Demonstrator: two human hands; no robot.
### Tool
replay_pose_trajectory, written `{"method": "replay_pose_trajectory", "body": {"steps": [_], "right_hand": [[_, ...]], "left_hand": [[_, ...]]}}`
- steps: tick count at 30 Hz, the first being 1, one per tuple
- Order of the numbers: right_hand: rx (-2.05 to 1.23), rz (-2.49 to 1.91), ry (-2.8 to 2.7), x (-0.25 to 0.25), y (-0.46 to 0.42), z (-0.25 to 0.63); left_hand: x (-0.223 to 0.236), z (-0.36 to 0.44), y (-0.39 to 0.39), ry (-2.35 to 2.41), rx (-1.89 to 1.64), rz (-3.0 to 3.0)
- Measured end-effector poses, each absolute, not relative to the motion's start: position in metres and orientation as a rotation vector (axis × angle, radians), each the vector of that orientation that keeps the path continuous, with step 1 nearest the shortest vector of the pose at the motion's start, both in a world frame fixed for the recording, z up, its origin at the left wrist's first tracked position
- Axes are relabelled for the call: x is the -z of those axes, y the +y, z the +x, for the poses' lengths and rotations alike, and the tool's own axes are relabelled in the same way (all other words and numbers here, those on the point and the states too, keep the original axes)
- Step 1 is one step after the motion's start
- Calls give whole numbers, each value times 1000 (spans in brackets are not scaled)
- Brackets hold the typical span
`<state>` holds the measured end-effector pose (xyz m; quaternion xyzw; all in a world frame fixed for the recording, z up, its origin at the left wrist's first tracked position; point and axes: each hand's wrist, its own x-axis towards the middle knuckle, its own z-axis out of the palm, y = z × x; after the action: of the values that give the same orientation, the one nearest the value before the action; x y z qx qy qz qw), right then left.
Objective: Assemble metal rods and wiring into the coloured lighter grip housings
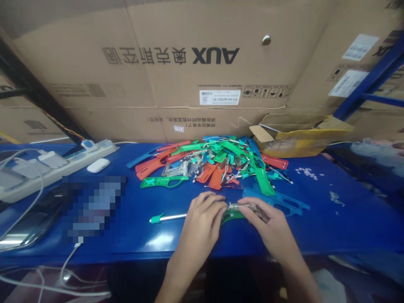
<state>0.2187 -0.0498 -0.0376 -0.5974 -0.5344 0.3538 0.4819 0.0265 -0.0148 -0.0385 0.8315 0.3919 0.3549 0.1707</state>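
My right hand (267, 216) is closed on a small clear gas tank (242, 206) of a long-necked lighter, thumb and fingers pinching it. My left hand (205, 216) is closed around the left end of the same assembly, fingertips at the tank's end. Under the tank, partly hidden by both hands, shows a green lighter handle half (233, 216). A metal lighter tube (173, 217) with a green tip sticks out left of my left hand. Just behind my right hand lies a blue handle half (280, 200).
A pile of red, green and blue lighter parts (217, 162) with white wires lies behind my hands. An open carton (298, 136) stands back right. At left are a power strip (66, 166), a white earbud case (98, 165) and a blurred-out phone (96, 208). Small white bits (307, 172) lie right.
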Motion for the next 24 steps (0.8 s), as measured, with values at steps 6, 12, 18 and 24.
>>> {"method": "replay_pose_trajectory", "body": {"steps": [6, 12, 18, 24], "right_hand": [[-908, -1425, -1274, 41, -50, 220], [-923, -1418, -1266, 39, -51, 219], [-915, -1436, -1279, 38, -51, 219], [-924, -1425, -1316, 38, -50, 219]], "left_hand": [[36, 27, -17, 1122, -991, 2360], [35, 26, -17, 1120, -979, 2343], [35, 26, -17, 1107, -975, 2336], [35, 26, -17, 1084, -980, 2323]]}}
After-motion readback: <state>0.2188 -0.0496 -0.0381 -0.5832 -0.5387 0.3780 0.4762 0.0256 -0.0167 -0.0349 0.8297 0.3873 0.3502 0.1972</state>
